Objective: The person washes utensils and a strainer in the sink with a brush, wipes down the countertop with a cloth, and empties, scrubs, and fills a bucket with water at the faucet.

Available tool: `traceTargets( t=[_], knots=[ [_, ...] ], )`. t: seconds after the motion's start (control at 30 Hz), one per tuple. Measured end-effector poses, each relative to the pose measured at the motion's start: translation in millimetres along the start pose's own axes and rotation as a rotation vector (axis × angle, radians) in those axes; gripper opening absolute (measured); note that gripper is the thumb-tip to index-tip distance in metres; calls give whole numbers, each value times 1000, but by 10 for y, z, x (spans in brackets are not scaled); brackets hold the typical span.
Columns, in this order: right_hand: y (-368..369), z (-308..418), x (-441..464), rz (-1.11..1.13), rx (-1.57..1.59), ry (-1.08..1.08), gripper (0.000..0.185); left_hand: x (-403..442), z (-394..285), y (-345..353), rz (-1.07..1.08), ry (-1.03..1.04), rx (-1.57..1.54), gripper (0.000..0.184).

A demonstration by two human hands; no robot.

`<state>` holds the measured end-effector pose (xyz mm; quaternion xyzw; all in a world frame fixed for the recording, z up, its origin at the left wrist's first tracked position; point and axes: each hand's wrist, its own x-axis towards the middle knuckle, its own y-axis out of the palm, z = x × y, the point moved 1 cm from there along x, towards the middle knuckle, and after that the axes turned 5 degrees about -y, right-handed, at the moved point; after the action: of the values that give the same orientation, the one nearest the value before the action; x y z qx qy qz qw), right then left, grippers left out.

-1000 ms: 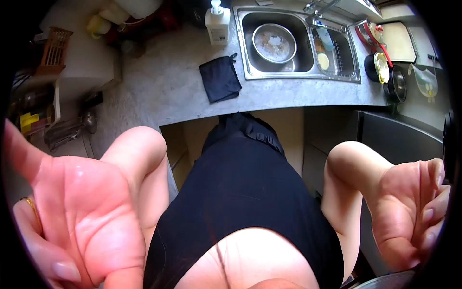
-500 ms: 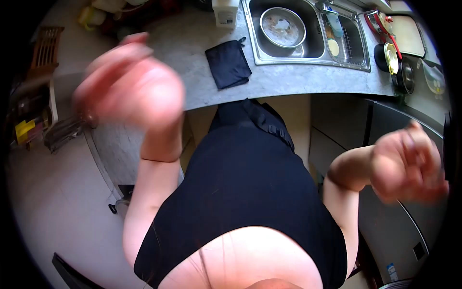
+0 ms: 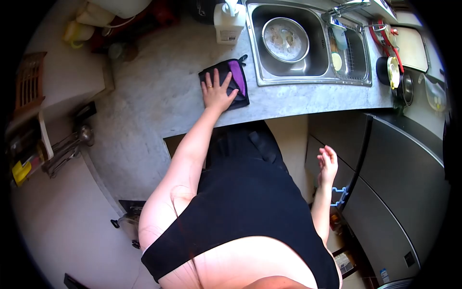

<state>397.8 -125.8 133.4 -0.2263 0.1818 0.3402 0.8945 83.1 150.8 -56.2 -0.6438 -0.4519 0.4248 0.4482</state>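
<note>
My left hand (image 3: 219, 94) lies flat on a black folded cloth (image 3: 239, 101) at the counter's front, fingers spread and pointing away from me. One edge of the cloth is turned back and shows a purple side, with a small dark loop at its far corner. The thumb reaches over the purple part. My right hand (image 3: 327, 164) is raised at my right side, in front of a dark grey cabinet front. Its fingers are loosely bent and hold nothing that I can see, and it touches nothing.
A steel sink (image 3: 315, 48) is set into the grey counter (image 3: 144, 91); a metal bowl (image 3: 286, 40) sits in its left basin. A white pump bottle (image 3: 229, 24) stands left of the sink. Pans (image 3: 393, 72) and a cutting board (image 3: 410, 48) are at the far right.
My left hand has come down from the air onto the cloth, whose purple side now shows. My right hand has moved inward, to the left.
</note>
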Motion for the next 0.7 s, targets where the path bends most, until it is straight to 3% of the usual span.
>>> traceTargets(
  t=[0.2,0.4,0.7],
  knots=[
    [-27,-228,-93,-60,1,109,23,547,-244,-49,0,102,-6,70],
    [285,-78,104,142,18,79,22,549,-368,4,-2,238,36,70],
    [500,217,1003,243,49,-36,22,253,-663,116,-7,-38,61,73]
  ],
)
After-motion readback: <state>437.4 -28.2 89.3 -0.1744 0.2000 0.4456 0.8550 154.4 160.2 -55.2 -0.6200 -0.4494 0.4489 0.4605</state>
